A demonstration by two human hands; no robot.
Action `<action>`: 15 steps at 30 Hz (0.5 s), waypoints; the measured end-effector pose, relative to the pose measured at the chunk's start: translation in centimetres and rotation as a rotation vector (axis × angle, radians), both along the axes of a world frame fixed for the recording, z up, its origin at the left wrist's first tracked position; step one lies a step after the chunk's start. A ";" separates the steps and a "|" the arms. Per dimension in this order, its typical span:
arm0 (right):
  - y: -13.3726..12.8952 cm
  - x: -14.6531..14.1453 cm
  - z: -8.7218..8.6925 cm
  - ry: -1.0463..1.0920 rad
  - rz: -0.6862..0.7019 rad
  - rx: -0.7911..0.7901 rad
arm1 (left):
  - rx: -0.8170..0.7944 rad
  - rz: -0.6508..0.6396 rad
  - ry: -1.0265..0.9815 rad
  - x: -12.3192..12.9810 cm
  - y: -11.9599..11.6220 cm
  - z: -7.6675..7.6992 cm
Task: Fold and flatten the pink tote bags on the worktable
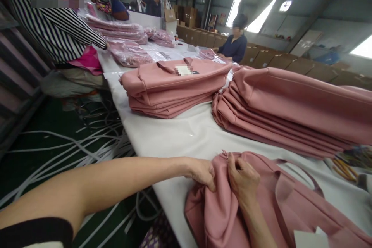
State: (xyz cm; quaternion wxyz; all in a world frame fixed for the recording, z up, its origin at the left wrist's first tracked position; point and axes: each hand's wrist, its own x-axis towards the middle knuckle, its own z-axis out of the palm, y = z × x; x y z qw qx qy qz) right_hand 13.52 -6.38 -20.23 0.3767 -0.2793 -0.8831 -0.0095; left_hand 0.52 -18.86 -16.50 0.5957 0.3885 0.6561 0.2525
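A pink bag [216, 209] with strap handles lies at the near edge of the table. My left hand [202, 172] reaches in from the left, its fingers closed on the bag's end; some fingertips are hidden by the fabric. Beside it, my right hand [244, 176] is curled, thumb and fingers pinching the bag's top edge close to a small tuft of loose threads [224, 154]. A handle [280, 197] loops over the bag to the right of that hand. Near the bottom of the view, a white tag [310, 239] rests on the bag.
Behind the bag stand two piles of folded pink bags [174, 93], [290, 104] on the white-covered table [162, 135]. Yellow-handled scissors [344, 168] lie at right. A person in stripes [58, 27] works at left near plastic-wrapped bags [128, 52]; white strips [95, 151] litter the floor.
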 end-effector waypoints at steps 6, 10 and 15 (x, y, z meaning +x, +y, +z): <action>-0.3 0.2 0.9 0.015 0.001 -0.145 | 0.271 0.306 0.252 2.2 -4.8 0.2; -0.6 -0.2 0.7 0.048 0.103 -0.156 | 0.412 0.750 0.334 4.3 -8.2 -3.3; 0.1 1.1 3.1 -0.006 0.116 -0.568 | 0.428 0.853 0.321 5.4 -8.5 -5.5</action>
